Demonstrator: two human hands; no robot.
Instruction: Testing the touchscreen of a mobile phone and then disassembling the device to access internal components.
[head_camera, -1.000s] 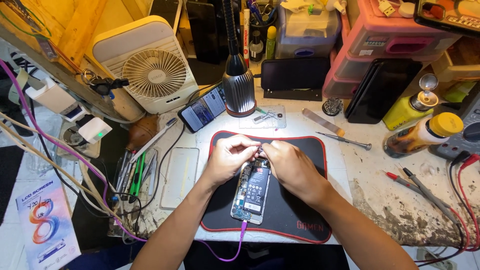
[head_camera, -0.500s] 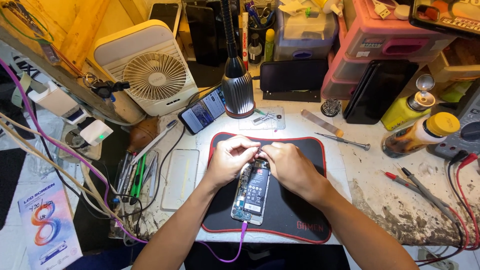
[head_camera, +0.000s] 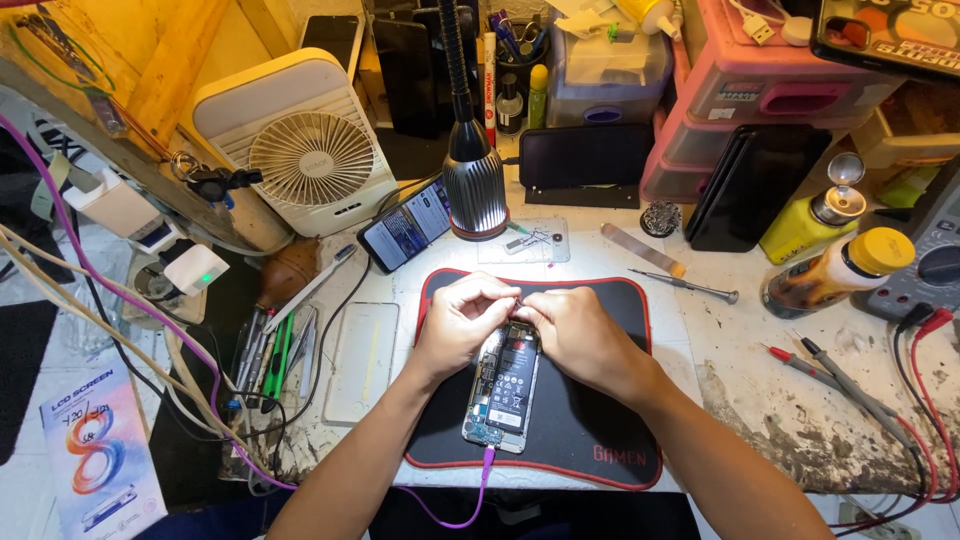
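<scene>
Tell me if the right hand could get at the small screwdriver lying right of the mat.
Probably yes: the screwdriver lies on bare table just beyond the mat's edge, with nothing between it and the right hand.

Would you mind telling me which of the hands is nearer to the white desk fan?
Left. The left hand lies below and right of the white desk fan; the right hand is further right.

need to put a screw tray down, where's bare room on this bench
Free patches: the black mat right of the opened phone, and the bench between the mat and the red and black probes. Crowded: the left edge with tools and cables, and the back row.
</scene>
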